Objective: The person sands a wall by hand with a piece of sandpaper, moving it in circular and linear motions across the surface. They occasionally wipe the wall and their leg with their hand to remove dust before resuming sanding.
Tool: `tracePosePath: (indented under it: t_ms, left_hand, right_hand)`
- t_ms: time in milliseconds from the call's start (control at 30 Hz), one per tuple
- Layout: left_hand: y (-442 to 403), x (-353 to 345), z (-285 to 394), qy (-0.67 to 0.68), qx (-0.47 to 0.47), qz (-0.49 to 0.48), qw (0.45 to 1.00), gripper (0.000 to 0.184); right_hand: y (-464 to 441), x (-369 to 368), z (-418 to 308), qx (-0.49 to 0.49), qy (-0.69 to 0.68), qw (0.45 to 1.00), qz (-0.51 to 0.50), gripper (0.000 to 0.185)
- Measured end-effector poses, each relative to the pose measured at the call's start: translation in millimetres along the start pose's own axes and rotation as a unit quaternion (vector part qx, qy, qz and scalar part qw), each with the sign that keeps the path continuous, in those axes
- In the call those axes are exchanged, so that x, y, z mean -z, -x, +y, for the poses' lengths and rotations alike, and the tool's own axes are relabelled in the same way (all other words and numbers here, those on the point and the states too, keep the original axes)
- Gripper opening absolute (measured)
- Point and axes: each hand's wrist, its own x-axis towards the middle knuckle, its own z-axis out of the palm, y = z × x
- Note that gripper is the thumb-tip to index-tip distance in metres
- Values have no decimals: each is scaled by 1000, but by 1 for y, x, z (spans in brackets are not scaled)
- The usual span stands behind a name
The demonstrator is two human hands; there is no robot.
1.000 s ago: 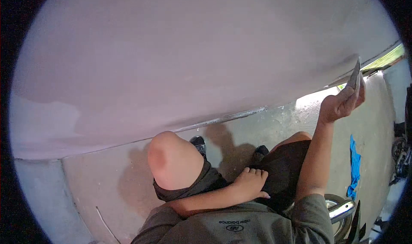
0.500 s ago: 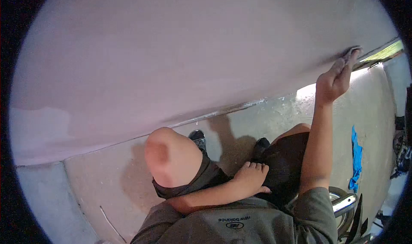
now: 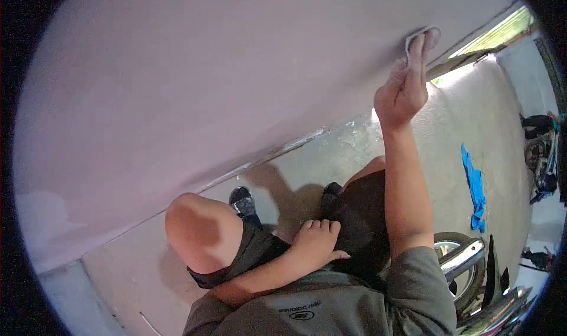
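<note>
My right hand (image 3: 403, 94) is raised at the upper right, its fingers pressing a thin, greyish folded sheet (image 3: 435, 35) flat against the pale wall (image 3: 207, 76). Whether the sheet is paper or cloth I cannot tell. Across my lap lies my left hand (image 3: 316, 240), resting on the dark shorts (image 3: 361, 230) with its fingers spread a little and nothing in it. My bent knees face the foot of the wall.
A blue cloth (image 3: 473, 188) lies on the concrete floor (image 3: 437, 159) to the right. Behind my right arm stands a motorcycle, its wheel (image 3: 466, 271) showing. Dark items (image 3: 540, 153) sit along the far right wall. Daylight enters through a gap beyond the wall's end.
My right hand has moved up and left in view, now with the sheet against the wall. The view has turned, shifting the floor and blue cloth. My left hand stays on my lap.
</note>
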Motion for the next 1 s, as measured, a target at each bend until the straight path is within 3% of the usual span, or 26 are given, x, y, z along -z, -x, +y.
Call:
tracePosePath:
  t_ms: [67, 200, 367, 433, 467, 533, 600, 667, 700, 733, 833, 933, 967, 1000]
  left_hand:
    - [1, 0, 0, 6, 5, -1, 1000, 72]
    - [2, 3, -2, 4, -1, -1, 1000, 70]
    - [2, 2, -2, -12, -15, 13, 1000, 66]
    - [1, -1, -2, -12, -9, 18, 1000, 66]
    - [1, 0, -2, -11, -11, 20, 1000, 66]
    - [1, 3, 0, -14, -5, 9, 1000, 67]
    - [1, 3, 0, -20, -11, 4, 1000, 67]
    - [1, 5, 0, -24, -17, 5, 1000, 67]
    - [2, 5, 0, -23, -11, -7, 1000, 67]
    - [2, 5, 1, -21, -4, -19, 1000, 67]
    - [0, 8, 2, -17, -2, -27, 999, 67]
    - [2, 5, -1, -13, -19, 7, 1000, 66]
    - [1, 5, 0, -11, -18, 10, 1000, 66]
    - [2, 5, 1, -14, -14, 3, 1000, 65]
  right_hand:
    - [-4, -4, 11, 43, 0, 999, 17, 38]
    - [-2, -4, 13, -33, 65, 996, 43, 37]
    - [-5, -4, 2, 54, 51, 997, 12, 39]
    - [-6, -5, 7, -142, 20, 988, 61, 40]
    - [-5, -6, 4, -139, 21, 988, 60, 40]
    - [1, -10, -12, 18, 24, 999, 12, 40]
    - [-2, -6, -11, 44, 22, 999, 0, 41]
    - [-5, -2, 1, -127, -11, 991, 34, 42]
    - [-7, -2, 2, -166, -19, 985, 47, 42]
    - [-5, -2, -1, -164, -19, 985, 45, 42]
    - [6, -10, -15, 15, 8, 1000, 7, 42]
    - [1, 0, 11, 7, 37, 999, -14, 42]
    - [2, -6, 14, -115, -33, 991, 59, 44]
    - [3, -8, 11, -115, -35, 991, 57, 44]
